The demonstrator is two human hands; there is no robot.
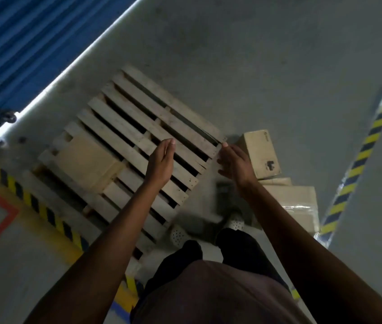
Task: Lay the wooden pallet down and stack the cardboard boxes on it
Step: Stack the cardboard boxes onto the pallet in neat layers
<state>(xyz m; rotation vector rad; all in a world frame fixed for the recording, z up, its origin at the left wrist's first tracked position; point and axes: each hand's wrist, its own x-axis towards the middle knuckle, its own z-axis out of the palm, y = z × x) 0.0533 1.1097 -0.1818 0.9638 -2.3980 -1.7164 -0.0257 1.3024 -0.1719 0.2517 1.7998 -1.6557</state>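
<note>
your left arm (124, 218) hides several pallet (124, 127) slats, your right arm (276, 216) part of the lower box (300, 199). the small box (259, 153) bears a blurred mark, maybe a logo.

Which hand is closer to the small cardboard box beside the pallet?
Right. The right hand is beside the small cardboard box; the left hand is over the pallet.

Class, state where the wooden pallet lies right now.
Head view: the wooden pallet lies flat on the floor, left of centre, beneath the left hand, with cardboard boxes just off its right corner.
</note>
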